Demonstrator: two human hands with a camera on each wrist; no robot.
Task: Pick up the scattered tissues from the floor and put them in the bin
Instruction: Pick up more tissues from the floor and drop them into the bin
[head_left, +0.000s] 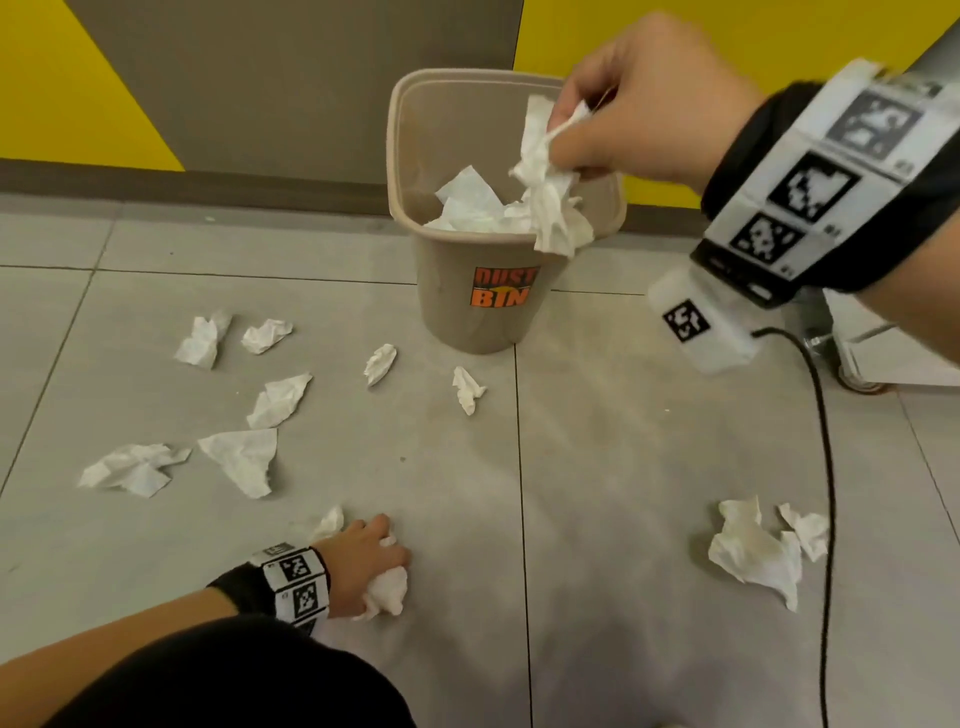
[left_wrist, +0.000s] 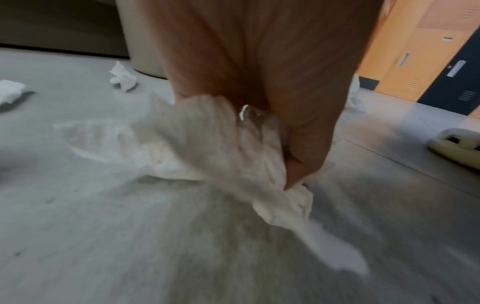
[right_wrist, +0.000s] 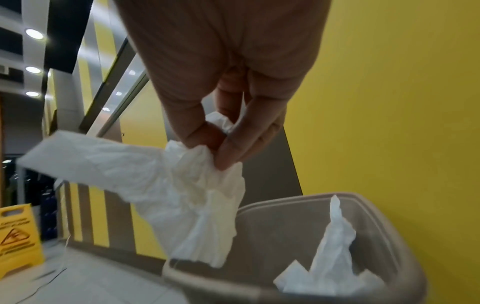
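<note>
Since the bin (head_left: 470, 306) stands by the wall w/ tissues already inside, right hand (head_left: 639, 104) pinches a crumpled tissue (head_left: 550, 192) over its rim to drop; left hand (head_left: 363, 558) curls fingers round another tissue (head_left: 387, 590) on the floor (head_left: 597, 441) (approx. ten scattered tissues (head_left: 244, 410) left).

Your left hand (left_wrist: 259, 72): reaches down to the floor (left_wrist: 130, 236), fingers curled round a crumpled tissue (left_wrist: 221, 148), which is blurred.
Bin (left_wrist: 140, 41): beige, standing behind your hand.
Other tissues: one (left_wrist: 123, 78) just beside the bin's base, another (left_wrist: 9, 91) at the left edge.
Lockers (left_wrist: 405, 61): orange, far right.
</note>
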